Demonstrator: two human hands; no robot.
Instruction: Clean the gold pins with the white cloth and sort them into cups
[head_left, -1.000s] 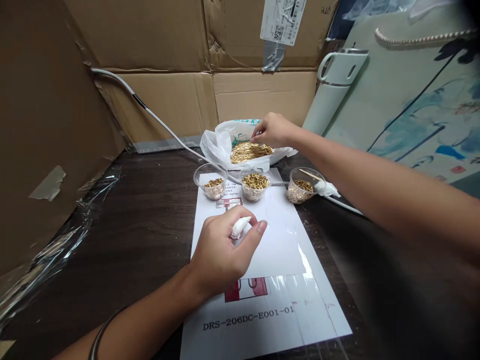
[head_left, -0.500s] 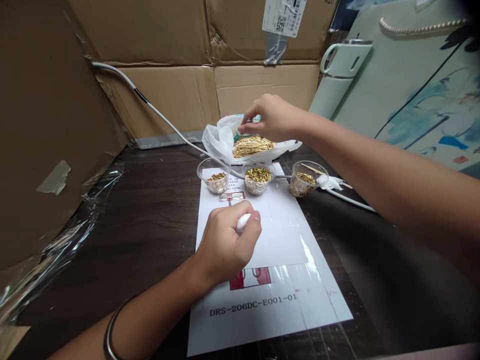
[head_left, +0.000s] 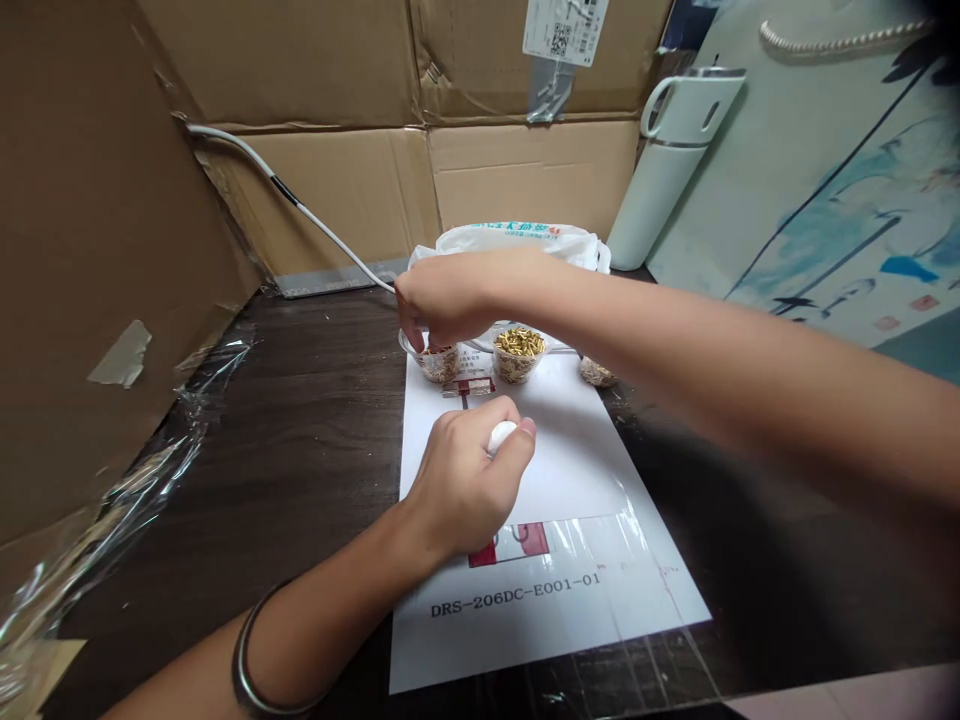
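Note:
My left hand (head_left: 472, 475) is closed in a fist above the printed sheet (head_left: 525, 655); a white rounded end (head_left: 501, 437) of something pokes out between thumb and forefinger. My right hand (head_left: 444, 298) reaches across to the left clear plastic cup (head_left: 441, 370), fingers bent together and pointing down into it. Its fingertips are partly hidden, and what they pinch does not show. Small gold-coloured metal pieces (head_left: 519, 341) fill the middle clear cup (head_left: 516, 372). Behind my right forearm, the right cup (head_left: 598, 374) shows only in part.
A white plastic bag (head_left: 480, 238) lies behind the cups, its contents hidden by my arm. A white cable (head_left: 322, 228) crosses from the left. Cardboard walls (head_left: 300, 200) enclose the dark table (head_left: 300, 400). A pale green flask (head_left: 667, 180) leans beside a large decorated bag (head_left: 840, 200).
My right hand has moved from above the white bag, left and down, to the left cup. My left hand keeps its grip, with only a slight shift in view.

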